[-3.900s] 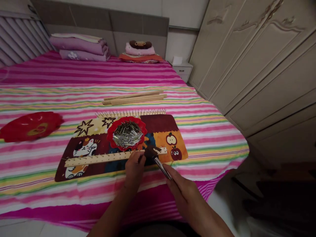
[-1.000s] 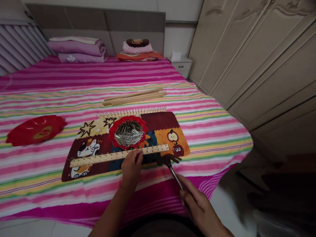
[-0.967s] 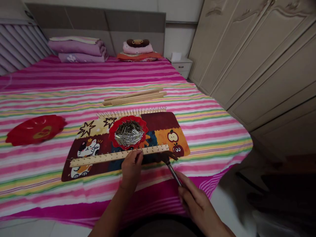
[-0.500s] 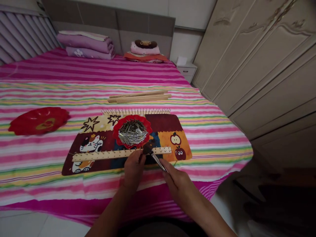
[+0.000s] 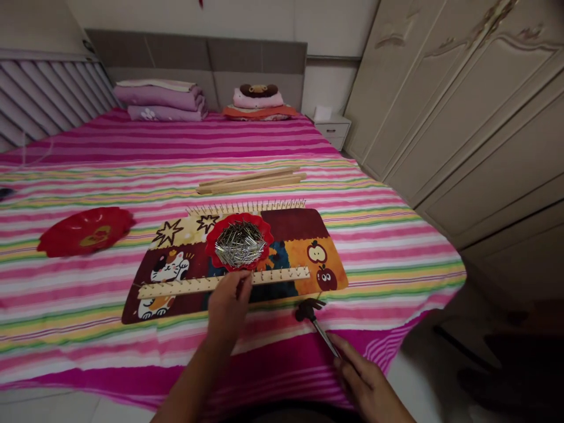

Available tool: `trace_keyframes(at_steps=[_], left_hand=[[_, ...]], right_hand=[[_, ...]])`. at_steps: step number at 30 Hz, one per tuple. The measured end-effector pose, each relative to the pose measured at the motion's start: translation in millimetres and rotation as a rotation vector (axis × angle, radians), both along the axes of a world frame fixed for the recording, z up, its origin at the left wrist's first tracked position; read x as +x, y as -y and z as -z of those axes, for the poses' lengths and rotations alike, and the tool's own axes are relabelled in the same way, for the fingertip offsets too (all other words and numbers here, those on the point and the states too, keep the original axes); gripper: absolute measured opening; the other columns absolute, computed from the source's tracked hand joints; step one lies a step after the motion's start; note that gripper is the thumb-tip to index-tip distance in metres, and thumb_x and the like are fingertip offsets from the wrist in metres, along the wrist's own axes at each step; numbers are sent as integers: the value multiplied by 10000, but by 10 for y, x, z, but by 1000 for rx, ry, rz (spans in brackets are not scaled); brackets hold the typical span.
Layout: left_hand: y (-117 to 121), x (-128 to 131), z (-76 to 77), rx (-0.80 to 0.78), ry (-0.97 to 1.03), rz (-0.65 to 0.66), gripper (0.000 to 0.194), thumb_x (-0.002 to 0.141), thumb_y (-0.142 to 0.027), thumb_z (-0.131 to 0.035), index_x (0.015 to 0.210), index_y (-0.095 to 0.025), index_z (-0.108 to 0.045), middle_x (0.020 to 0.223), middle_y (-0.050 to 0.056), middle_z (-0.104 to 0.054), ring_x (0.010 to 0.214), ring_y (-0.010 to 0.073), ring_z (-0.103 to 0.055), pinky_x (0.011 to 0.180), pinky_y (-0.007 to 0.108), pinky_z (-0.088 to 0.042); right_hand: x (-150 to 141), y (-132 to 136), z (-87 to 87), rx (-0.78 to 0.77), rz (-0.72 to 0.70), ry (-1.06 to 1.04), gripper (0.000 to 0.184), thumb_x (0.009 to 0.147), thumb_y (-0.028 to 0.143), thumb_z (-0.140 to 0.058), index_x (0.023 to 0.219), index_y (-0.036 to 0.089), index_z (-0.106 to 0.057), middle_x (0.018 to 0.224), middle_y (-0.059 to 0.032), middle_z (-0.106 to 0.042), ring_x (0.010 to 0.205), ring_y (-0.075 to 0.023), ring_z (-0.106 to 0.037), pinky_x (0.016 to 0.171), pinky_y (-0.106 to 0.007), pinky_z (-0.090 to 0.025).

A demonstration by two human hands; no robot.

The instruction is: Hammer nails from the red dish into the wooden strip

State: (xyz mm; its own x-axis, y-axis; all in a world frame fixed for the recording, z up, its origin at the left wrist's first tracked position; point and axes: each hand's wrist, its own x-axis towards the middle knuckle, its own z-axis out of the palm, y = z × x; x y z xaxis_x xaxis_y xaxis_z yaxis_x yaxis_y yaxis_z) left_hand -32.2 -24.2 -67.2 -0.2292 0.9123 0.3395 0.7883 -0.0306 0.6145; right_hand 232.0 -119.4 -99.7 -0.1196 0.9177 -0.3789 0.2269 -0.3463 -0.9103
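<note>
Where the left hand (image 5: 228,302) overlaps, the nailed strip (image 5: 198,285) hides — partly.

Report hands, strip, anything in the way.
Left hand at nail-studded strip, grip unclear. Right hand holding hammer, clear of strip. Red bowl of nails just beyond strip.

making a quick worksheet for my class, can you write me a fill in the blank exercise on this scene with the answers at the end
1. The right hand grips a claw ____.
2. The strip by the left hand is made of ____.
3. The bowl heaped with nails is coloured ____.
4. The animal printed on the mat is a ____.
Missing words: hammer; wood; red; cat.
</note>
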Motion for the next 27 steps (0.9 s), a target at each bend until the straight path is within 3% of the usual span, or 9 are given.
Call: trace_keyframes(at_steps=[3, 6, 11, 16, 20, 25, 27], left_hand=[[-222, -217, -224, -63, -196, -84, 229, 805, -314, -466, 877, -196, -648, 899, 55, -676, 856, 194, -598, 776, 292, -440], [-529, -346, -359, -276, -407, -62, 251, 788, -278, -444, 870, -182, -661, 922, 92, -671, 899, 239, -592, 778, 338, -423], [-842, -302, -404, -605, -548, -66, 237, 742, -266, -447, 823, -200, -660, 922, 106, -683, 931, 291, -596, 760, 401, -388], [-860, -340, -389, -610, -495, -55, 230, 735, -283, -441, 764, -203, -654, 853, 93, -697, 887, 267, -615, 721, 353, -383], [-793, -466, -406, -516, -230, -38, 231, 708, -367, -485, 677, -199, -639, 674, 43, -672, 724, 223, -617, 646, 304, -398], [-642, -508, -446, -369, 567, 24, 321, 511, -391, -671, 744, -173, -649, 608, -2, -656, 626, 158, -604, 649, 269, -453], [-560, -495, -474, -352, 768, 37, 382, 477, -372, -706, 794, -163, -663, 621, 6, -669, 651, 151, -616, 665, 264, -467]], right_hand=[[30, 61, 235, -125, 143, -88, 579, 752, 500, -520, 1230, 174, -546, 483, 60, -416, 397, -98, -346, 371, -203, -275], [35, 58, 317, -254, 183, -191, 643, 743, 492, -510, 1291, 161, -450, 458, 104, -317, 343, -67, -229, 323, -173, -158], [14, 43, 337, -287, 223, -256, 682, 732, 501, -505, 1310, 156, -397, 433, 129, -281, 321, -52, -168, 304, -155, -102], [1, 58, 360, -262, 233, -242, 648, 756, 483, -471, 1304, 146, -392, 434, 125, -324, 295, -39, -167, 298, -156, -87], [22, 46, 356, -278, 223, -246, 658, 750, 478, -482, 1309, 144, -380, 436, 122, -350, 297, -37, -169, 291, -152, -96], [33, 42, 360, -277, 203, -225, 647, 757, 459, -477, 1313, 149, -366, 442, 119, -369, 291, -34, -207, 292, -141, -124], [23, 48, 362, -267, 222, -196, 636, 754, 467, -470, 1305, 159, -384, 440, 116, -371, 288, -37, -218, 288, -139, -122]])
